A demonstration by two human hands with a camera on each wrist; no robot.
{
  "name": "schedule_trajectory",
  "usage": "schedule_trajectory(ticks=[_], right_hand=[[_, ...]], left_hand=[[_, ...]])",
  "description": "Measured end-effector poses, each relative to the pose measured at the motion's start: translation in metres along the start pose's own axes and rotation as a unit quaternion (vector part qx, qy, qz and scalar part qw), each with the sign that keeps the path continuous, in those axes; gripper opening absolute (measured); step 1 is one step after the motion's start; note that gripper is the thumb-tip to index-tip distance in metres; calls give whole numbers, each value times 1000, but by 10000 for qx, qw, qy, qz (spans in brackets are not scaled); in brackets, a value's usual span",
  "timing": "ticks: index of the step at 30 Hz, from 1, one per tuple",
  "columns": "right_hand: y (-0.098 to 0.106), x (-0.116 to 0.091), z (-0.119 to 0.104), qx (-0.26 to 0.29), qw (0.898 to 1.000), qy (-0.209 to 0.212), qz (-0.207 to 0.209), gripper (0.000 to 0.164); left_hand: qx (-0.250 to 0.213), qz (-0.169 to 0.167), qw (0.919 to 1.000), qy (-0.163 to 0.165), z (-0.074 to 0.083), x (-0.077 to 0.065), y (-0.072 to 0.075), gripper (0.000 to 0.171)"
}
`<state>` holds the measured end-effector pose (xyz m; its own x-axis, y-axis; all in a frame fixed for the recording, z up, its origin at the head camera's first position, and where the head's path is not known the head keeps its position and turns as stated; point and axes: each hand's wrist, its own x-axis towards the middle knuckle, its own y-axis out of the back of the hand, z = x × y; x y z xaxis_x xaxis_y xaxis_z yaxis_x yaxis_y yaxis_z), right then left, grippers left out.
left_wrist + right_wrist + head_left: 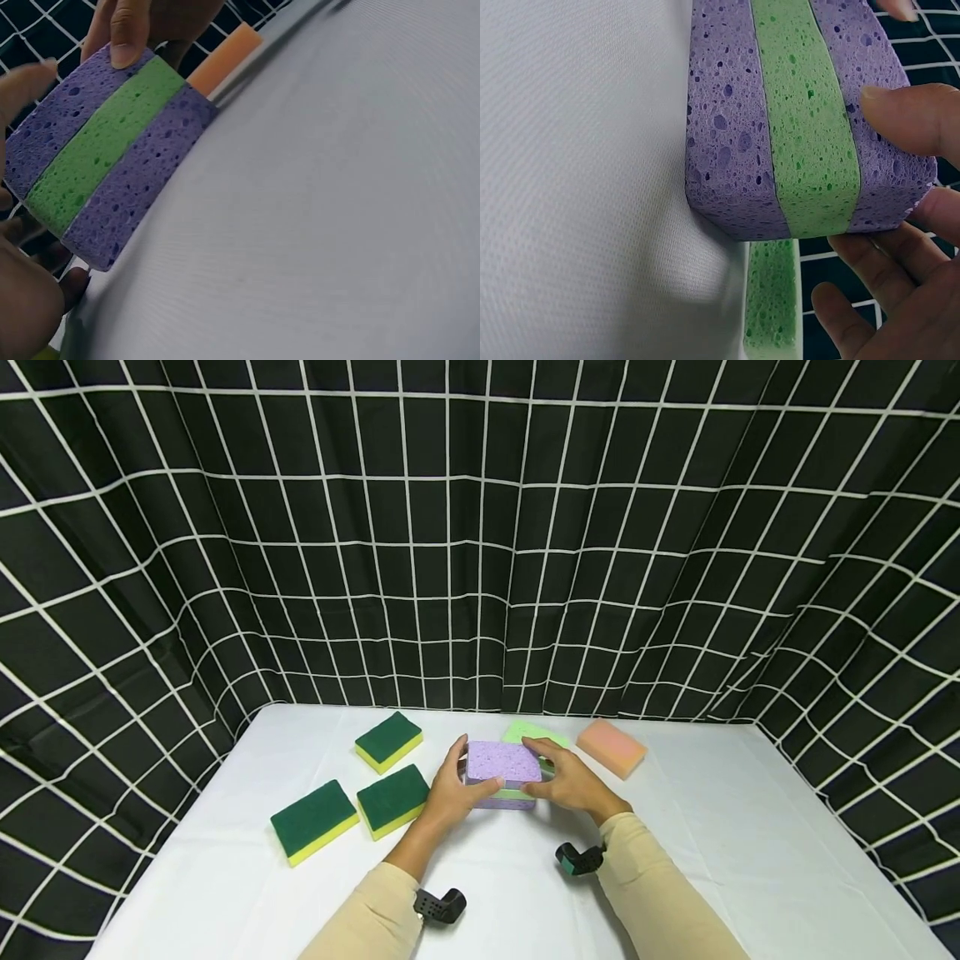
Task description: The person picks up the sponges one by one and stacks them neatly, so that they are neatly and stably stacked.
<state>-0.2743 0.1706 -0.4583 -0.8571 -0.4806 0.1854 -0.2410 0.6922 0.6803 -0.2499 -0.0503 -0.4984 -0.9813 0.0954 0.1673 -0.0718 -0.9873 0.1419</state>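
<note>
Two purple sponges with a green one between them form a stack in front of me. The top purple sponge [504, 760] covers most of the middle green sponge [105, 146]; the bottom purple sponge [727, 120] lies on the table. My right hand [576, 781] holds the top sponge at its right end, thumb on the front face and fingers round the far side. At the stack's left end is my left hand [448, 795], its fingers spread alongside. Its thumb stands off the sponge's front face in both wrist views.
Another green sponge [534, 730] lies just behind the stack, with an orange sponge [611, 747] to its right. Several green-and-yellow scrub sponges [315, 818] lie on the left of the white table [720, 852]. A black gridded curtain [420, 568] surrounds the back and sides.
</note>
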Motion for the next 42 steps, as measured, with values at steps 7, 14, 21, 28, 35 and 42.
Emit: schedule_trajectory(ticks=[7, 14, 21, 28, 35, 42], right_hand=[[-3, 2, -1, 20, 10000, -70, -10, 77], [1, 2, -2, -199, 9998, -20, -16, 79], [16, -2, -3, -31, 9997, 128, 221, 80], [33, -1, 6, 189, 9922, 84, 1233, 70], [38, 0, 20, 468, 9843, -780, 1511, 79], [33, 3, 34, 552, 9807, -1257, 1390, 90]], left_hand=[[-194, -24, 9992, -342, 3, 2, 4, 89], [192, 62, 9996, -173, 7, 2, 3, 82], [203, 117, 9997, -74, 8, 2, -1, 81], [106, 141, 9998, 40, 6, 2, -4, 80], [149, 161, 9997, -44, 6, 2, -5, 80], [133, 217, 9997, 61, 6, 3, -4, 79]])
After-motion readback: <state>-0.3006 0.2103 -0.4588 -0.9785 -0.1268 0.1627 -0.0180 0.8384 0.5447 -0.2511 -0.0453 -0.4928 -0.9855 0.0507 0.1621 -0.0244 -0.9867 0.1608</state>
